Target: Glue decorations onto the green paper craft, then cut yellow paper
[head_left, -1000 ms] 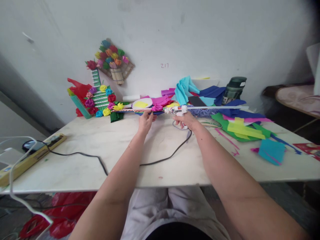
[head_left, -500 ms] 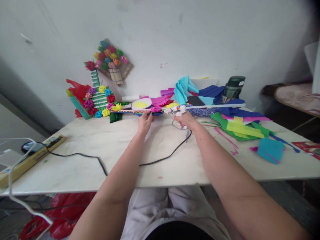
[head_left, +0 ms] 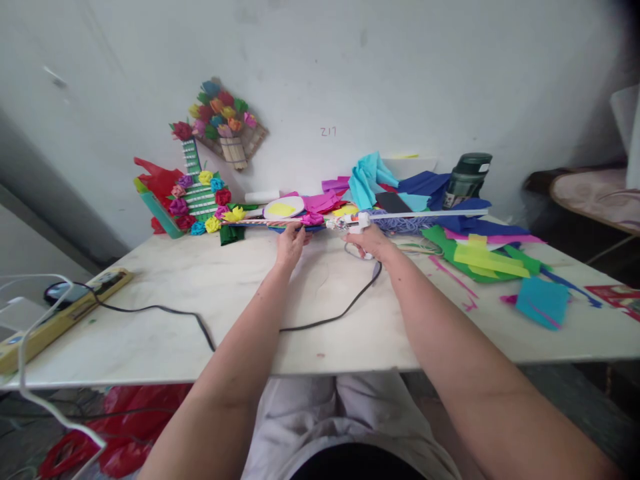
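Note:
In the head view my right hand (head_left: 371, 241) is closed round a white hot glue gun (head_left: 358, 223). A long white glue stick (head_left: 430, 214) sticks out of its back to the right, while the nozzle points left. My left hand (head_left: 291, 247) is closed at the fingertips, close in front of the nozzle. Bright pink crepe paper, shaped like a small flower (head_left: 313, 219), shows at those fingertips. Thin stems or strips (head_left: 260, 222) run left from there. Exactly what the fingers pinch is too small to make out. A black cord (head_left: 340, 316) trails below the gun.
Crepe-paper sheets (head_left: 367, 179) are heaped against the wall beside a dark green flask (head_left: 467, 179). Green and yellow scraps (head_left: 487, 259) lie right. A guitar-shaped craft with paper flowers (head_left: 201, 199) leans at back left. A power strip (head_left: 116, 283) lies on the left.
Both hands stay nearly in place. The glue gun has shifted very slightly left and down, and the cord near it has moved a little.

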`<action>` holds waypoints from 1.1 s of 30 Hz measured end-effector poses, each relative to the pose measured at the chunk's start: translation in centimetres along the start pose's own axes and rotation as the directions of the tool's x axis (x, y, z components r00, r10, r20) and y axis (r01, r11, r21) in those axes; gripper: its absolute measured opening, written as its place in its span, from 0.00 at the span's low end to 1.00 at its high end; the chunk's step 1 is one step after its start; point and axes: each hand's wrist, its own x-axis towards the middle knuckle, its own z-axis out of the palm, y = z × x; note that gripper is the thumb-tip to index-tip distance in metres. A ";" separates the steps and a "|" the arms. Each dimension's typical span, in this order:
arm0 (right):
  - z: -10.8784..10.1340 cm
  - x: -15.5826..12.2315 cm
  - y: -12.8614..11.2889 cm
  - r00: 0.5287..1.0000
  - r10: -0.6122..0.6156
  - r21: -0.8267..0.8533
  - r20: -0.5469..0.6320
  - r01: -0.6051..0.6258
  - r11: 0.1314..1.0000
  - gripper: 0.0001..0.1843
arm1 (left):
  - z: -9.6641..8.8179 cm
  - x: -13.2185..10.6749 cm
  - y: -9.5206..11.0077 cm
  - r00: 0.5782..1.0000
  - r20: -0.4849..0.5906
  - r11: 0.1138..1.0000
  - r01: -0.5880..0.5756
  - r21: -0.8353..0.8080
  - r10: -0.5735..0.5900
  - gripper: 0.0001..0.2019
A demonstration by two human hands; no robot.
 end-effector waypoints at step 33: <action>0.5 0.2 0.1 1.000 0.000 0.038 0.028 -0.001 0.999 0.14 | -0.1 -0.1 0.1 1.000 -0.010 1.000 0.000 0.010 0.000 0.12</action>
